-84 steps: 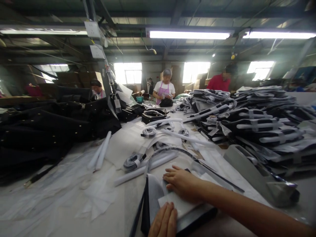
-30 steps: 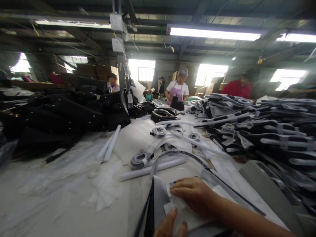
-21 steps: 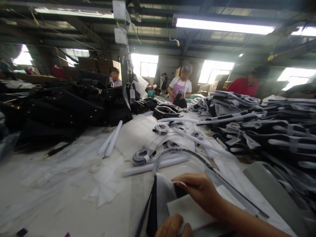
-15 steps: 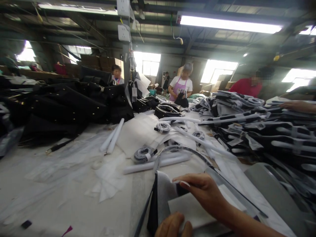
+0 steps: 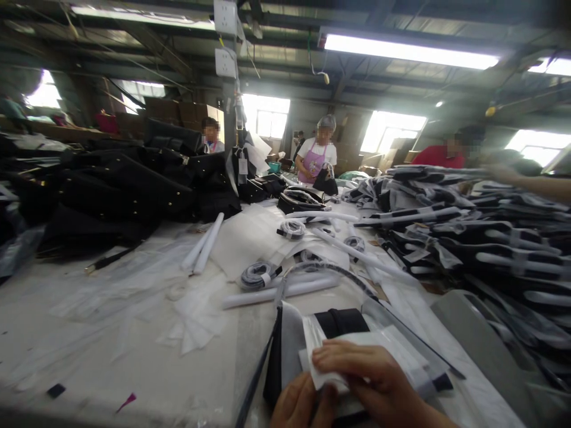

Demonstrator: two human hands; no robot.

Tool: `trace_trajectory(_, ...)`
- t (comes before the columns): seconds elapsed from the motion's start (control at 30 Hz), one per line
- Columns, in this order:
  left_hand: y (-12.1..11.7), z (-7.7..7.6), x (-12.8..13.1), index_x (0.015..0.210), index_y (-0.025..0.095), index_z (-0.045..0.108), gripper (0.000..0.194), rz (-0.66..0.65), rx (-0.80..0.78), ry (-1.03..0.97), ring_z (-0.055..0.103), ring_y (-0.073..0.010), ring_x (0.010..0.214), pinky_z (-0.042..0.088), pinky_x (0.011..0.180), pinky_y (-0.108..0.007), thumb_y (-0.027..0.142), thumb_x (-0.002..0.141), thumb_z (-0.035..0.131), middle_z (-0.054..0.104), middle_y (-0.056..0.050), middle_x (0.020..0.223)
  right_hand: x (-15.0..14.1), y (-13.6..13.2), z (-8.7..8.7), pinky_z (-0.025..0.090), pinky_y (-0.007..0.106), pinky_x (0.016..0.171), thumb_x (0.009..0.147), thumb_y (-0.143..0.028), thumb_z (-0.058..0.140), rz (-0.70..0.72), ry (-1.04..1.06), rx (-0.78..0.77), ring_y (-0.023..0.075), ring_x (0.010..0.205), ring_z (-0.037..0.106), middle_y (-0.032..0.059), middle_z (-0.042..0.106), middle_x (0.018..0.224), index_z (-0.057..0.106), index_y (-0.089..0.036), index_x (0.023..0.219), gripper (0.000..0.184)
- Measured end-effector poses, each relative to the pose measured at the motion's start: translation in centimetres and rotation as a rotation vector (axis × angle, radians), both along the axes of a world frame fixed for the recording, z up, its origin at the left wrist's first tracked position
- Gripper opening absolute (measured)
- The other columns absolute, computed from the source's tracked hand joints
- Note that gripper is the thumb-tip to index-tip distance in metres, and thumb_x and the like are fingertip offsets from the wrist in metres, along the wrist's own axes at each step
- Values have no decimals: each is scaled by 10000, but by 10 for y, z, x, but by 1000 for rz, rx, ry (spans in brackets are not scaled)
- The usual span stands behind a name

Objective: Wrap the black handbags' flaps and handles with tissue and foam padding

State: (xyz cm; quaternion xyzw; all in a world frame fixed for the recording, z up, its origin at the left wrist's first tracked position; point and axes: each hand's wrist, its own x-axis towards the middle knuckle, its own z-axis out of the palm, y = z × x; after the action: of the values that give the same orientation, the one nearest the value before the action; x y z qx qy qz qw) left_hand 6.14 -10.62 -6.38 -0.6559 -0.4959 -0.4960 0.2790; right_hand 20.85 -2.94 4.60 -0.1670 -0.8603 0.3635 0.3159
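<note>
A black handbag (image 5: 274, 362) with a grey-white inner face lies in front of me, its plastic-wrapped handle (image 5: 332, 267) arching away over the table. Thin white wrapping sheets (image 5: 314, 333) lie across it, and a black strap piece (image 5: 341, 322) shows behind them. My right hand (image 5: 377, 371) is closed with its fingers laid over a folded edge of the white sheet. At the bottom of the view, my left hand (image 5: 298, 401) pinches the lower part of that sheet, its fingertips close to the right hand's. The palms' undersides are hidden.
Black bags with gold studs (image 5: 125, 184) are heaped at the left. Wrapped black bag parts (image 5: 504, 255) are stacked at the right, beside a grey panel (image 5: 473, 333). Coiled straps (image 5: 259, 275) and white tubes (image 5: 281, 291) lie ahead. Co-workers stand beyond.
My right hand has drawn the white sheet down toward my left hand, uncovering the black strap piece. A co-worker's arm at the right has moved over the stack.
</note>
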Motion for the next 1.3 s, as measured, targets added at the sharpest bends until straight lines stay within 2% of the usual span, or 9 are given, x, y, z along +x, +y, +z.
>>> trace_trajectory(0.13, 3, 0, -2, 937, 178, 688, 381, -90, 58, -17, 729, -127, 893, 550, 870, -221, 183, 1029, 318, 768, -46, 863, 11, -11, -9, 491, 334, 1063, 978, -159, 529, 110, -38, 199, 195, 1120, 687, 83, 734, 1193, 597, -295, 1312, 367)
trace_trajectory(0.23, -3, 0, -8, 1000, 139, 657, 343, -132, -17, -2, 719, -133, 968, 546, 917, -228, 228, 1037, 328, 765, -72, 925, 17, -16, -14, 503, 316, 1045, 994, -198, 529, 91, -24, 255, 183, 1118, 686, 100, 732, 1189, 571, -268, 1307, 324)
trace_trajectory(0.4, -13, -6, -13, 1069, 157, 648, 364, -110, -94, -43, 711, -146, 988, 572, 854, -218, 437, 1006, 425, 739, -102, 1004, 24, -23, -28, 460, 299, 1085, 968, -301, 623, 98, -59, 394, 171, 1112, 688, 96, 752, 1137, 571, -215, 1230, 280)
trace_trajectory(0.57, -10, -1, -22, 1189, 144, 652, 393, -140, -98, 143, 596, -202, 1253, 513, 1026, -296, 354, 1033, 359, 732, -104, 1159, 24, -31, -31, 444, 316, 1104, 1014, -198, 513, 74, -109, 493, 168, 1146, 669, 98, 758, 1118, 631, -169, 1127, 166)
trace_trajectory(0.7, -10, 5, -32, 1237, 104, 631, 443, -216, -150, 296, 626, -168, 1210, 493, 1048, -253, 420, 1012, 416, 740, -84, 1173, 38, -49, -36, 466, 324, 1096, 974, -157, 576, 25, -80, 605, 179, 1151, 669, 60, 775, 1084, 646, -182, 1130, 173)
trace_trajectory(0.87, -16, 12, -31, 1271, 150, 620, 355, -211, -226, 274, 630, -181, 1204, 510, 1022, -276, 333, 999, 484, 706, -67, 1248, 64, -81, -75, 603, 272, 883, 1020, -261, 506, -202, -152, 697, 185, 991, 739, 52, 783, 1056, 638, -193, 1196, 231)
trace_trajectory(1.0, -18, 22, -28, 1247, 151, 626, 318, -221, -241, 237, 656, -179, 1159, 548, 971, -277, 287, 993, 492, 724, -73, 1204, 56, -93, -107, 606, 316, 851, 1054, -252, 382, -332, -213, 849, 195, 952, 742, 44, 779, 1076, 680, -190, 1150, 319)
trace_trajectory(1.13, -20, 28, -30, 1297, 143, 588, 340, -253, -301, 276, 626, -193, 1212, 562, 970, -300, 212, 974, 503, 697, -89, 1258, 29, -93, -114, 587, 323, 775, 1012, -166, 444, -440, -53, 801, 187, 852, 738, 43, 793, 969, 702, -179, 1046, 260)
trace_trajectory(1.3, -20, 28, -34, 1323, 151, 567, 356, -256, -291, 336, 596, -198, 1256, 558, 988, -309, 181, 980, 479, 672, -93, 1303, 17, -95, -102, 567, 307, 755, 981, -163, 509, -354, 79, 629, 168, 785, 720, 36, 765, 796, 688, -172, 915, 192)
